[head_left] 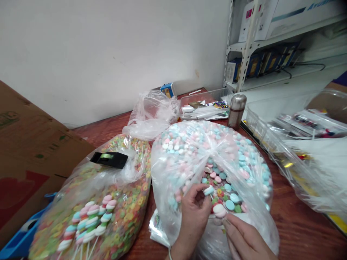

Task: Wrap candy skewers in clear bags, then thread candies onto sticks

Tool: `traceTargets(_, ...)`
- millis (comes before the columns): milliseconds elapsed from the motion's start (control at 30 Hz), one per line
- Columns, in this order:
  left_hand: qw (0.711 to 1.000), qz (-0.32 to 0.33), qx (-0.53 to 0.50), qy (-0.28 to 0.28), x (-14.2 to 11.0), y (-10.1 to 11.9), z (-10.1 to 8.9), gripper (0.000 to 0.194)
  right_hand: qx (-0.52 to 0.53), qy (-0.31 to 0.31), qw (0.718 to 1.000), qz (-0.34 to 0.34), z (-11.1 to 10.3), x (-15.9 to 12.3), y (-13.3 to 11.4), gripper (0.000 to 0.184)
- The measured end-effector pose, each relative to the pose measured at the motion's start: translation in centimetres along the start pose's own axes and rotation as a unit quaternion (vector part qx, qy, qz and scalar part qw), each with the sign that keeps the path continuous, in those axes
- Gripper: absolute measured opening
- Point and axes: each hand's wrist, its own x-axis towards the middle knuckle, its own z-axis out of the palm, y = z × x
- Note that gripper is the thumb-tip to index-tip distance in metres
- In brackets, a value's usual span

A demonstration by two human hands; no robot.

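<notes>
My left hand [193, 213] pinches a pale blue-and-white candy [208, 190] at the mouth of a large clear plastic bag of pastel pink, blue and white candies [211, 162]. My right hand [241, 234] grips a pink-and-white candy [219, 210] on a thin stick, just beside the left hand. Both hands are inside the bag's opening. To the left lies a second clear bag of colourful ring candies [127, 202], with several candy skewers [89, 224] resting on it. A black clip [109, 159] sits on that bag.
The bags lie on a reddish wooden table [298, 220]. A steel flask [237, 111] and a crumpled plastic bag [151, 115] stand behind them. A cardboard box [29, 144] rises on the left. A wire basket [260, 126] stands on the right, below metal shelving [244, 47].
</notes>
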Motion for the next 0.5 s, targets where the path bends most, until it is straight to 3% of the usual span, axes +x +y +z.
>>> traceTargets(200, 0.995, 0.024, 0.077, -0.067, -1.2, -0.6, -0.6, 0.034, -0.075, 0.022, 0.996, -0.040, -1.0, 1.9, 2.0, 0.041)
traceTargets(300, 0.990, 0.021, 0.142, -0.001, -0.6, -1.1, -2.1, 0.047, -0.172, 0.048, 0.983, -0.054, -3.0, 2.9, 3.1, 0.041)
traceTargets(400, 0.975, 0.040, 0.217, 0.036, 0.5, -1.2, -3.6, 0.036, -0.277, 0.075, 0.956, -0.058, -4.9, 3.1, 4.0, 0.040)
traceTargets(500, 0.943, 0.079, 0.322, -0.023, 1.2, -0.9, -4.0, 0.022, -0.382, 0.044, 0.922, -0.058, -5.7, 2.6, 4.6, 0.040)
